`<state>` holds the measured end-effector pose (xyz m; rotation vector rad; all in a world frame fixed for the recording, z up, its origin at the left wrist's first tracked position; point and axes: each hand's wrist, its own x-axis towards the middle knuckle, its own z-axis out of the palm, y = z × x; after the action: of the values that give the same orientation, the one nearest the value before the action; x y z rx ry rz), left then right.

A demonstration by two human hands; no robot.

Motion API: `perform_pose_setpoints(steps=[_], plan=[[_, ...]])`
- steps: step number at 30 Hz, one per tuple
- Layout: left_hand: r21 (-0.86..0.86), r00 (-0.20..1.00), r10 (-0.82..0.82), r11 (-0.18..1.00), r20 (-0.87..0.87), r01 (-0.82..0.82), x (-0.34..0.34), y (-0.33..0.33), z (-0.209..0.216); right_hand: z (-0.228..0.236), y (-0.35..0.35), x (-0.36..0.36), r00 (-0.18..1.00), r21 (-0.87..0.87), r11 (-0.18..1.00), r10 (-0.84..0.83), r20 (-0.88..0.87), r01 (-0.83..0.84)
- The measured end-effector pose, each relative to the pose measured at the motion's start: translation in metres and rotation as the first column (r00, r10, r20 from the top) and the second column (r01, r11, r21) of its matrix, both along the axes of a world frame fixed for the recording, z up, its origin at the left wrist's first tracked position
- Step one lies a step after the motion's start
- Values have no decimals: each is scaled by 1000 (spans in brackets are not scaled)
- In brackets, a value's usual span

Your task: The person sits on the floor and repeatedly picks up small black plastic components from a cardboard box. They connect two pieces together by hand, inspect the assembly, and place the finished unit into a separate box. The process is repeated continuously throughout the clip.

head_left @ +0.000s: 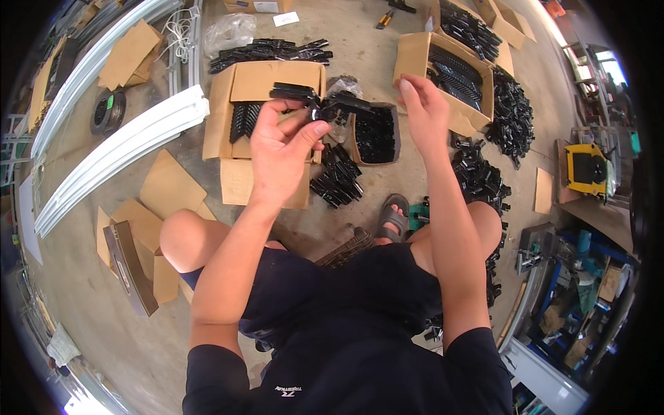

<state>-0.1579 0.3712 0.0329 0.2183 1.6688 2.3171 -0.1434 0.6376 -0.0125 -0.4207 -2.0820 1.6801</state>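
My left hand [277, 155] is closed, thumb and fingers pinching a black two-armed bracket [294, 91]. It is held up over the open carton in front of me. One arm of the bracket points left, the other right, and a shiny spot shows where they meet near my thumb. My right hand [425, 114] is raised to the right of it, near the side of another carton, its fingertips drawn together. Whether anything small sits between them I cannot make out. The carton [266, 81] under my left hand holds rows of black parts [243, 119].
A smaller box [377, 135] full of black pieces stands between my hands. A carton [415, 59] of stacked black parts is at the far right. Loose piles of black parts [512, 114] lie around. White rails [124, 159] and flattened cardboard [173, 180] are at left.
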Motion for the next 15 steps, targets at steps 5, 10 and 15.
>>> perform_pose_setpoints(steps=[5,10,15], plan=[[-74,997,35,996,-73,-41,-5,-3,6,-122,46,-9,852,498,840,-87,517,-217],[-359,984,45,927,-172,-105,-8,-16,14,-196,23,2,618,514,656,-93,781,-552],[-499,970,16,855,-244,-140,-15,-18,13,-247,3,1,685,606,551,-84,724,-573]])
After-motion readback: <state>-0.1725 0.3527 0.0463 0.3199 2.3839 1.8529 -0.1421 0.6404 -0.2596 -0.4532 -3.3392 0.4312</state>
